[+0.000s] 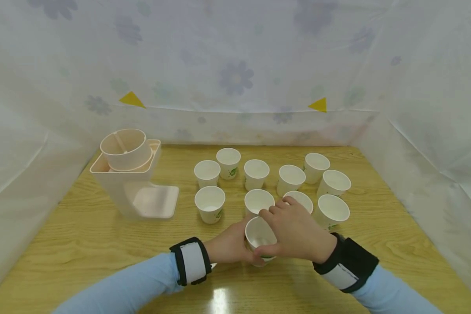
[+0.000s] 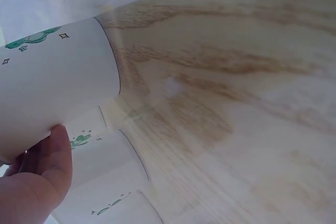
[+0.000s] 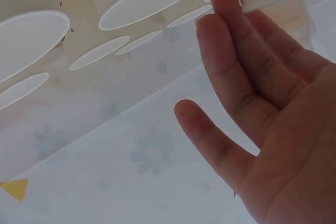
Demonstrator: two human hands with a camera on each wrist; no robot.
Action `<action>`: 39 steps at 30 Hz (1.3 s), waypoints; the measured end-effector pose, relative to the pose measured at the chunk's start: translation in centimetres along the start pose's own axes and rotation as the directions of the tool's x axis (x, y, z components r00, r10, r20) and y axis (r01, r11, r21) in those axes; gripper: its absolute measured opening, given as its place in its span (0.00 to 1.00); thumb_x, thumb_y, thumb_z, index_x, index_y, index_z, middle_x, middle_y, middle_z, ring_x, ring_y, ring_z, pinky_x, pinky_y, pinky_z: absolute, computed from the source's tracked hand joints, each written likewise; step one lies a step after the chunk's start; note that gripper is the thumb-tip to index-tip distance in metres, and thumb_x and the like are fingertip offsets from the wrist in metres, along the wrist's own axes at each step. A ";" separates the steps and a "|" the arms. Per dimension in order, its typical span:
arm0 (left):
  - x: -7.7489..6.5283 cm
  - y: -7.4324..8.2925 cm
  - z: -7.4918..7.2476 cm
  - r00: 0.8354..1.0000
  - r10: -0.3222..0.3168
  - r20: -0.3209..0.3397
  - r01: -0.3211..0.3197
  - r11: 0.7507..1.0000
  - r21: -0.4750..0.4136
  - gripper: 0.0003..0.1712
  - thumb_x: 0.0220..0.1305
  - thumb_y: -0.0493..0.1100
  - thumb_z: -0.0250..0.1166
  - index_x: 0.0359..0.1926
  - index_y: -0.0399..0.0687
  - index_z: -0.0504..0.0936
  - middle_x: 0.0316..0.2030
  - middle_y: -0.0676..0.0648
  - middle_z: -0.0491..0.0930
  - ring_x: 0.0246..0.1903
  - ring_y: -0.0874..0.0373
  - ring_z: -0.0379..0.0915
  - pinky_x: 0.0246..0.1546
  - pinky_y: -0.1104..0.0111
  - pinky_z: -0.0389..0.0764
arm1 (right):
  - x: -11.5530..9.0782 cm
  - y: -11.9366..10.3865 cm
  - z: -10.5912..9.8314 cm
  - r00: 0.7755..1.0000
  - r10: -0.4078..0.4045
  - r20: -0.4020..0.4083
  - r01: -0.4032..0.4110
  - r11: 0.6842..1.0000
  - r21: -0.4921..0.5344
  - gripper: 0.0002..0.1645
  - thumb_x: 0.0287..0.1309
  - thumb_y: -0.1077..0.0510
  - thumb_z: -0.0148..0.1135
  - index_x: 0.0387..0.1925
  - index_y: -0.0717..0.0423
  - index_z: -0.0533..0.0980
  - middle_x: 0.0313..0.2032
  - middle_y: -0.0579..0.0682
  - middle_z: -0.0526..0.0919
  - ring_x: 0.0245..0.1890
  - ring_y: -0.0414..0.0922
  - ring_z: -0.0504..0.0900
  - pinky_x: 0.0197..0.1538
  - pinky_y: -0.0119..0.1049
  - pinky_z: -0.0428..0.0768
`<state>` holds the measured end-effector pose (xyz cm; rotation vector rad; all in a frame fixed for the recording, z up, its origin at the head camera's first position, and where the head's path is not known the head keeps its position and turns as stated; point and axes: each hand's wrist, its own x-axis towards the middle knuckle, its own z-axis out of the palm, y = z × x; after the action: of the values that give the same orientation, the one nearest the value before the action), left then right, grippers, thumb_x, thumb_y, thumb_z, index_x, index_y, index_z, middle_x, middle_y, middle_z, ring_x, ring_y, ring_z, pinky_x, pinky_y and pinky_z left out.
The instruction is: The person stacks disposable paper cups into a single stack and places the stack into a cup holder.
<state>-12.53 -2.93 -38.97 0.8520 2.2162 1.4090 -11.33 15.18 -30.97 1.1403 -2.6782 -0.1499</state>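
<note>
Blue sleeves (image 1: 121,283) with wrist straps (image 1: 192,262) come in lowest, reaching over a wooden counter (image 1: 141,244) to the near cup (image 1: 261,235), a white paper one that stands mouth up between the two hands. The left hand (image 1: 229,244) curls its fingers around the left side of that cup, lightly bent. The right hand (image 1: 298,224) spans the rim from the other side, thumb in front, fingers bent only a little and fairly well spread; how firmly they press cannot be told. Whether the base touches the counter is also unclear.

Paper this thin would probably buckle if both hands squeezed together, and uneven pressure from the right could tip the cup toward the left. Crowding looks like the larger risk: the cup just beyond (image 1: 259,200) sits close behind the held rim, and the cup behind the right fingers (image 1: 300,199) is partly hidden by them, so a sideways or forward sweep could knock either over. These open, light cups might then topple others, such as the right-hand cup (image 1: 332,209). The plastic dispenser (image 1: 125,161) is well apart on the left and seems safe from a bump.
</note>
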 end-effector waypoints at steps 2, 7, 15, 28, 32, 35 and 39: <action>0.0 0.0 0.0 1.000 0.004 -0.006 -0.004 1.000 0.005 0.50 0.39 0.43 0.78 0.62 0.62 0.60 0.52 0.53 0.74 0.50 0.62 0.71 0.52 0.71 0.72 | 0.0 -0.1 0.1 1.000 0.002 0.001 -0.002 1.000 -0.009 0.42 0.35 0.21 0.60 0.37 0.52 0.78 0.25 0.44 0.79 0.31 0.44 0.77 0.46 0.41 0.71; -0.1 0.0 0.1 1.000 -0.013 -0.022 0.014 1.000 0.027 0.48 0.39 0.45 0.78 0.61 0.58 0.63 0.51 0.52 0.75 0.49 0.61 0.72 0.52 0.71 0.72 | 0.0 -0.2 0.3 1.000 0.008 0.004 -0.008 1.000 -0.017 0.43 0.34 0.20 0.59 0.36 0.53 0.78 0.23 0.45 0.78 0.30 0.44 0.77 0.45 0.41 0.71; -0.2 0.0 0.2 0.998 -0.055 -0.025 0.056 0.998 0.013 0.46 0.39 0.46 0.78 0.60 0.55 0.64 0.52 0.51 0.75 0.51 0.60 0.71 0.52 0.71 0.72 | -0.1 -0.4 0.6 0.999 0.011 0.034 -0.011 1.000 -0.008 0.44 0.34 0.21 0.60 0.39 0.53 0.78 0.26 0.46 0.80 0.32 0.44 0.78 0.46 0.42 0.72; -0.2 0.1 -0.1 0.996 -0.091 0.001 0.091 0.996 -0.007 0.46 0.42 0.48 0.77 0.62 0.52 0.62 0.56 0.47 0.72 0.55 0.55 0.69 0.55 0.64 0.71 | -0.3 -0.6 1.7 0.998 0.030 0.064 -0.031 0.999 0.026 0.47 0.33 0.19 0.60 0.45 0.49 0.77 0.37 0.44 0.84 0.39 0.44 0.78 0.45 0.41 0.70; -0.2 0.0 -0.1 0.997 -0.077 0.001 0.077 0.997 -0.001 0.47 0.42 0.48 0.77 0.62 0.52 0.62 0.57 0.45 0.72 0.55 0.54 0.70 0.55 0.63 0.71 | -0.3 -0.6 1.7 0.998 0.017 0.062 -0.019 1.000 0.024 0.48 0.34 0.20 0.59 0.49 0.48 0.76 0.39 0.44 0.84 0.40 0.44 0.79 0.45 0.40 0.71; -0.2 0.0 -0.1 0.997 -0.075 0.003 0.075 0.997 0.000 0.47 0.42 0.48 0.77 0.62 0.52 0.62 0.57 0.45 0.72 0.55 0.53 0.69 0.56 0.63 0.71 | -0.4 -0.6 1.7 0.997 0.018 0.071 -0.021 0.999 0.041 0.48 0.35 0.21 0.60 0.51 0.48 0.76 0.41 0.44 0.84 0.41 0.44 0.79 0.45 0.41 0.71; -0.2 -0.1 0.0 0.997 -0.080 0.003 0.080 0.997 -0.004 0.47 0.43 0.49 0.77 0.63 0.53 0.62 0.57 0.49 0.71 0.55 0.54 0.69 0.55 0.64 0.72 | -0.5 -0.6 1.7 0.997 0.023 0.074 -0.028 0.997 0.068 0.47 0.37 0.23 0.62 0.53 0.48 0.74 0.42 0.44 0.83 0.41 0.43 0.80 0.46 0.42 0.72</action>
<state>-12.42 -3.13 -39.06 0.7545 2.2191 1.3734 -10.94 15.13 -32.85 1.1410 -2.7813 -0.0968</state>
